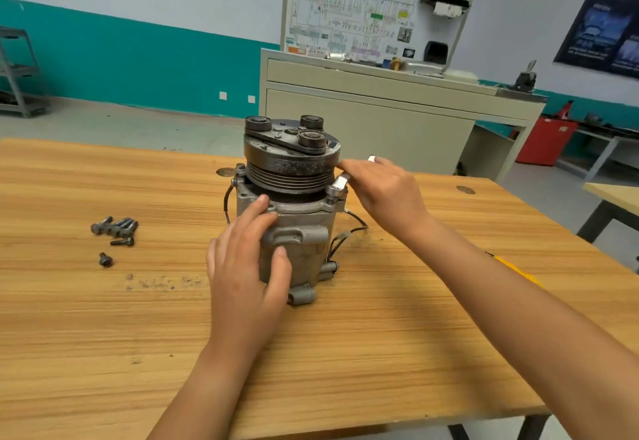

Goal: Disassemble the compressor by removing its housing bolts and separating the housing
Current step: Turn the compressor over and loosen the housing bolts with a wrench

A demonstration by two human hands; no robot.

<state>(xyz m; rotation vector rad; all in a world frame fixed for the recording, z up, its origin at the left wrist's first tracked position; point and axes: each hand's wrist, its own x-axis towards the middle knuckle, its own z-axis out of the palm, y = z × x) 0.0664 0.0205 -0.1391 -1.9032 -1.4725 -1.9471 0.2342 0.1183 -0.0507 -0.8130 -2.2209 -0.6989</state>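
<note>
At mid-frame the compressor (304, 249) stands upright on the worktop (103, 336), pulley (290, 170) on top, its housing not yet split. Several loose bolts (116, 227) lie at the left of the frame, so much of the unbolting looks done. The left hand (242, 273) steadies the housing with fingers spread flat. The right hand (383, 190) curls its fingers round a chrome wrench (338, 185) seated at the flange's right corner. Separating the housing remains.

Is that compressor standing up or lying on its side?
Standing up. The compressor rests on its end on the wooden table, grooved pulley on top, with the left hand against its body.
</note>
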